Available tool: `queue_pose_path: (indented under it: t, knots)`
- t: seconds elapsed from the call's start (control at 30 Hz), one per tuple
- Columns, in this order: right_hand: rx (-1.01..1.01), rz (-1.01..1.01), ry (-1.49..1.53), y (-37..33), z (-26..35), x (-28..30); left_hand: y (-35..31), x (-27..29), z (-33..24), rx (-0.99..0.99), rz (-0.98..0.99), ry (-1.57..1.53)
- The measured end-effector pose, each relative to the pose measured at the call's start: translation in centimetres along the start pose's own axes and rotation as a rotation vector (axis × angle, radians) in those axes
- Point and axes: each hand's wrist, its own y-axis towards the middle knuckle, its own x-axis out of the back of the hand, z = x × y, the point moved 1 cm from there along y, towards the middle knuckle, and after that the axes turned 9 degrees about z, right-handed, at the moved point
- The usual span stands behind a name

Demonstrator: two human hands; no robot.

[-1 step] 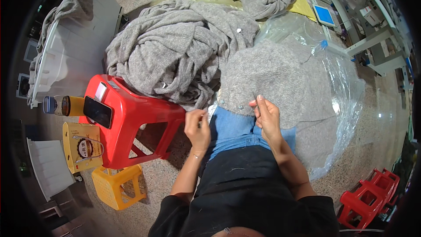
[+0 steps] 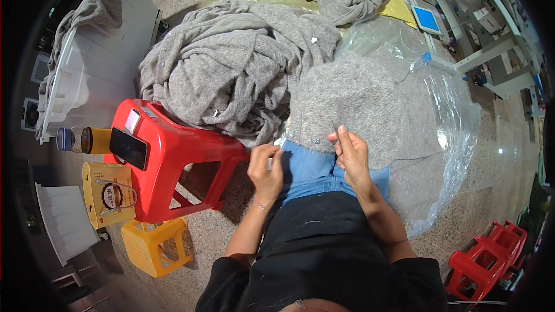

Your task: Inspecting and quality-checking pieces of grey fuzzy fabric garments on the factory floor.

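Note:
A grey knitted garment (image 2: 352,98) lies over my jeans (image 2: 309,162) and spreads away to the right. Two sparkly round buttons (image 2: 317,141) sit along its near left edge. My right hand (image 2: 352,153) is closed in a pinch over that edge, around a slim, dark, pointed tool (image 2: 335,129) whose exact kind I cannot make out. Just left of the garment, my left hand (image 2: 266,173) hovers by my thigh with its fingers curled in. Whatever it may hold is too small or hidden to see.
A big heap of grey knitwear (image 2: 225,69) lies ahead on plastic sheeting. At left stands a red stool (image 2: 167,156) with a phone (image 2: 129,147) and a yellow-sleeved bottle (image 2: 95,140). A yellow stool (image 2: 141,248), paper bag (image 2: 95,188) and white bin (image 2: 110,52) are nearby.
My left hand has shifted slightly right, toward the garment's edge. The right hand and its tool stay in nearly the same place.

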Motion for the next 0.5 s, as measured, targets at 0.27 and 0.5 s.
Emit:
queue_pose_path:
  t: [0.27, 0.5]
  knots:
    - [0.039, 0.031, -0.165, -1.0, -1.6, 0.3, 0.0, -3.6, -1.7, 0.126, 0.232, -0.113]
    - [0.035, -0.003, -0.116, -0.7, -1.4, 1.3, -1.1, -3.2, 2.6, 0.445, 0.056, -0.325]
